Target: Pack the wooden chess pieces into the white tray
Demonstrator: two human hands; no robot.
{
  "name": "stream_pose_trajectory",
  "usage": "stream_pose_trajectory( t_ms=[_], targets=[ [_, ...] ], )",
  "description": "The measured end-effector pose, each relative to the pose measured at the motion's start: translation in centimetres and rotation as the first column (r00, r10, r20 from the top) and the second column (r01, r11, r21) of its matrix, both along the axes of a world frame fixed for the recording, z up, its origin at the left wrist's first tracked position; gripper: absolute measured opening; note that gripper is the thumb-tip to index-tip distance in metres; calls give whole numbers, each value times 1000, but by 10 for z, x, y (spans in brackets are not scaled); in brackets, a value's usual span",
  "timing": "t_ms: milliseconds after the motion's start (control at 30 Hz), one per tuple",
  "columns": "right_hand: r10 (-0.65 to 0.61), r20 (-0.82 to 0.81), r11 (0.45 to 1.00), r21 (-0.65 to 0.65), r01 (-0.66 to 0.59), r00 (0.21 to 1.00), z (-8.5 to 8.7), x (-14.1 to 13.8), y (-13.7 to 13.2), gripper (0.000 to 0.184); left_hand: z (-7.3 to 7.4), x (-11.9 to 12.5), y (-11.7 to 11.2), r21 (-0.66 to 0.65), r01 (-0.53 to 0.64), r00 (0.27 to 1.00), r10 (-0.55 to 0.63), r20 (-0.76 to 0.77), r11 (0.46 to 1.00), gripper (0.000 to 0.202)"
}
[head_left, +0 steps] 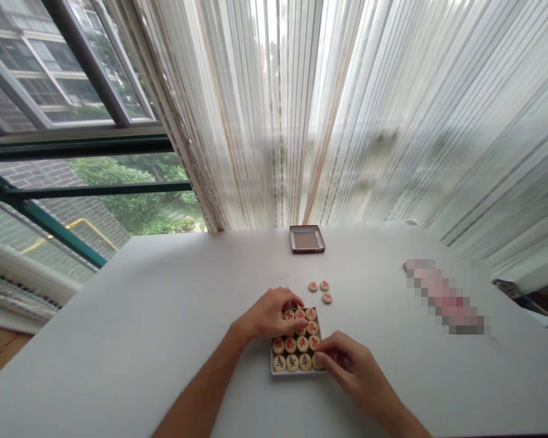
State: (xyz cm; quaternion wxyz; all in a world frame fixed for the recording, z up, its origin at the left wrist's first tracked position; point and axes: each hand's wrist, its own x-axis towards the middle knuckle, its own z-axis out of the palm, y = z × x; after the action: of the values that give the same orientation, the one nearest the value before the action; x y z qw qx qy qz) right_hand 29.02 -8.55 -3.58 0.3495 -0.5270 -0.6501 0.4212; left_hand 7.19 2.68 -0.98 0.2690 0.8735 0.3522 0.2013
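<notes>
A shallow square box [296, 375] lies on the white table in front of me, filled with rows of round Chinese chess pieces. The nearest row has black characters, and the rows beyond have red ones. My left hand [268, 313] lies over the box's far left part, thumb and index finger apart, the thumb across some red pieces. At the near right corner, my right hand [354, 368] pinches a chess piece [318, 360] between thumb and index finger; its face is partly hidden. Three loose red-marked chess pieces [327, 298] lie just beyond the box.
A shallow lid or tray [307, 250] with a dark rim lies at the far edge of the white table [164, 340]. To the right is a blurred-out pinkish long object [445, 298]. Sheer striped curtains [347, 121] hang behind the table, with a window on the left.
</notes>
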Motion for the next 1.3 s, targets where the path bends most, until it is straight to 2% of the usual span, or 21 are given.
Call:
stream_pose_trajectory(
  t_ms=[233,500,700,933,1133,1300],
  targets=[
    [-116,114,991,74,108,987,-6,-8,-5,24,1,-1,0,-6,12,1000,-12,-12,1000,34],
    [-126,138,974,206,96,982,-7,-14,-6,26,0,-1,0,-8,11,1000,-11,-19,1000,37],
    [-88,95,983,170,71,992,-12,-10,-3,25,2,-1,0,-18,5,1000,-6,-18,1000,37],
    [-85,-62,991,101,91,994,-9,-5,-6,16,0,-1,0,-18,8,1000,-8,-20,1000,37],
    [-48,57,991,131,40,997,-8,-9,-8,12,1,-1,0,-16,14,1000,-15,-15,1000,35],
    [-40,67,990,135,30,997,-8,-9,-10,13,3,-1,-1,-27,5,1000,-6,-14,1000,34]
  ],
)
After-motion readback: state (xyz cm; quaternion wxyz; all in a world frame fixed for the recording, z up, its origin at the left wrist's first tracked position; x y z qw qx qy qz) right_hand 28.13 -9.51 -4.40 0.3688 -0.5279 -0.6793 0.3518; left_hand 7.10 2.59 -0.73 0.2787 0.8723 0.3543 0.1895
